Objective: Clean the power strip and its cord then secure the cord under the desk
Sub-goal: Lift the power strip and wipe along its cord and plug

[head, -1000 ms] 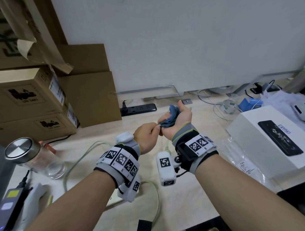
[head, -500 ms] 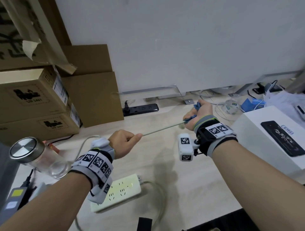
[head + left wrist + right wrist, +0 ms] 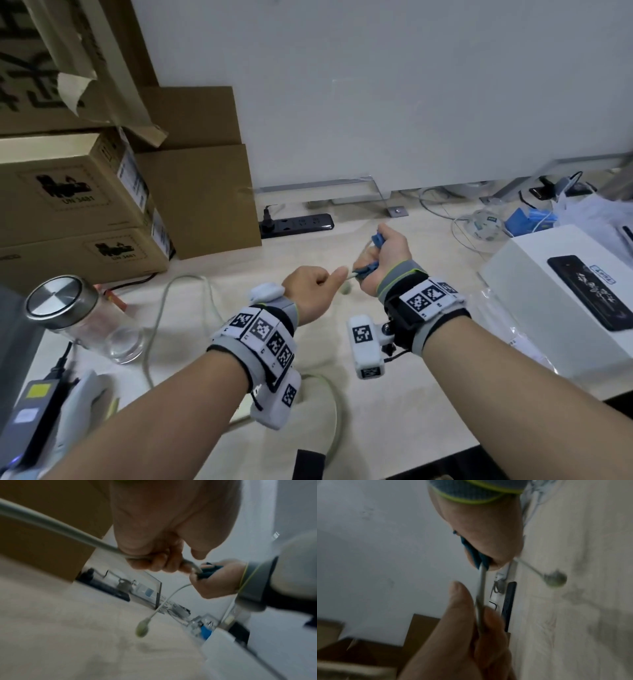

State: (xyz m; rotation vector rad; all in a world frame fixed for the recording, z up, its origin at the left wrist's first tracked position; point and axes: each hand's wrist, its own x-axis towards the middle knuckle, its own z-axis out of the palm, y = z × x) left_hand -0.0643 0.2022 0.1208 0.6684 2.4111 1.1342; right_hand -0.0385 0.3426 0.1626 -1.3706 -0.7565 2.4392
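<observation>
My left hand point(image 3: 317, 284) grips the pale grey cord point(image 3: 161, 315) in a fist above the desk. Just to its right, my right hand point(image 3: 380, 253) holds a blue cloth point(image 3: 368, 269) wrapped round the same cord. The hands are almost touching. In the left wrist view the cord point(image 3: 60, 530) runs through my fingers point(image 3: 154, 562) into the cloth point(image 3: 209, 572), and its plug end point(image 3: 142, 628) dangles below. The right wrist view shows the cloth point(image 3: 476, 555), the cord point(image 3: 482, 588) and the plug point(image 3: 555, 580). Only a corner of the white power strip point(image 3: 239, 413) shows under my left wrist.
Cardboard boxes point(image 3: 85, 205) are stacked at the left. A black power strip point(image 3: 298, 224) lies by the back panel. A glass jar with a metal lid point(image 3: 58, 301) stands at the left, and a white box point(image 3: 548, 308) with a phone on it sits at the right.
Half a second ago the hands were wide apart with the cord stretched between them. The right hand with the cloth has come back along the cord to the left hand.
</observation>
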